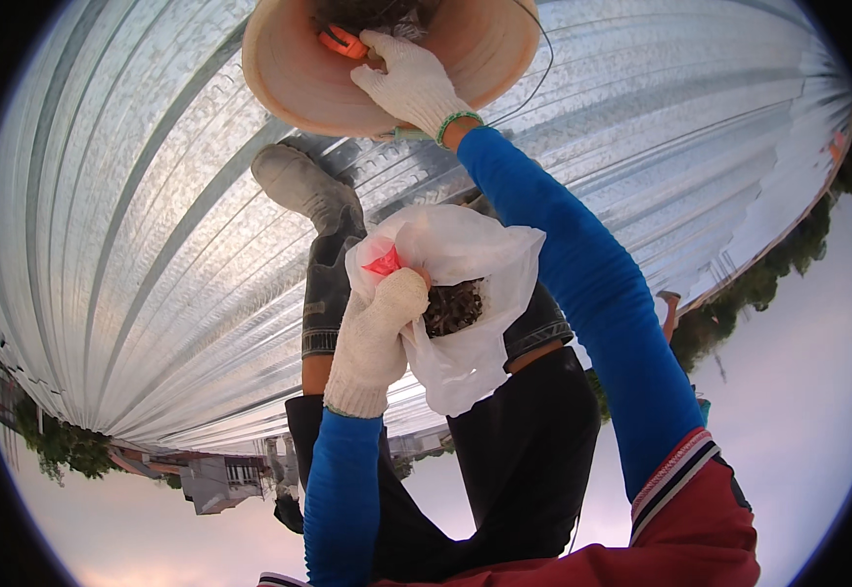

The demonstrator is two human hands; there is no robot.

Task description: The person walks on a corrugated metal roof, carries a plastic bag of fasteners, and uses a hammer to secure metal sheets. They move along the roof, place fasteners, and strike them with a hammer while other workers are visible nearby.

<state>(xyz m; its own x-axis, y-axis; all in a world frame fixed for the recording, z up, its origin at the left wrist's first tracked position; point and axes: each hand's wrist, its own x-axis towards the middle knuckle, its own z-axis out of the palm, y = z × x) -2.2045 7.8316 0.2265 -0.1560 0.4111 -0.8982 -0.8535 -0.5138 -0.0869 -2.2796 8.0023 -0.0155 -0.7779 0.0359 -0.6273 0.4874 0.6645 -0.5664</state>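
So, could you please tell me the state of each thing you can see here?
White plastic bag: open, held at its mouth, dark small pieces inside.
Left hand: gloved, fingers closed on the bag's edge.
Right hand: gloved, reaching up to the orange tool.
Orange tool: against the round tan object, mostly hidden.
Round tan object: overhead, tilted.
Corrugated metal roof: bare, shiny.

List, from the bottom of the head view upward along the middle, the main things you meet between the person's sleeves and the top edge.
Blue left sleeve → left hand in a white knit glove, gripping a white plastic bag of dark bits → grey shoe → right hand, gloved, on an orange tool → round tan hat.
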